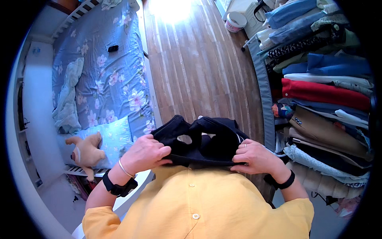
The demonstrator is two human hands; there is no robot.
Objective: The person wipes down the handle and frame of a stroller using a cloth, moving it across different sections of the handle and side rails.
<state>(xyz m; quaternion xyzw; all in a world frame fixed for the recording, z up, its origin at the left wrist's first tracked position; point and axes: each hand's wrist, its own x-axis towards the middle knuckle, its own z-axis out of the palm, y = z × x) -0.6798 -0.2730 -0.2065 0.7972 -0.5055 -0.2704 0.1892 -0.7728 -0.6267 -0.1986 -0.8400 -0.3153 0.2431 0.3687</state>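
Observation:
A black garment (220, 148), seemingly trousers or shorts, is stretched out in front of my yellow button-up shirt (194, 197). My left hand (146, 152) grips one end of its edge, the thumb lying along the near side. At the other end my right hand (253, 156), with a ring on one finger, pinches the fabric beside a short white stripe. Between the hands the cloth gapes, and light shows through two holes in it. The lower part of the garment hangs below and is mostly hidden.
To the left is a bed with a blue floral sheet (116, 74), a plush toy (88, 152) on a pillow (116, 139) and a small black object (113, 48). On the right hang many clothes (325, 92). A white bucket (235, 21) stands on the wood floor (203, 68).

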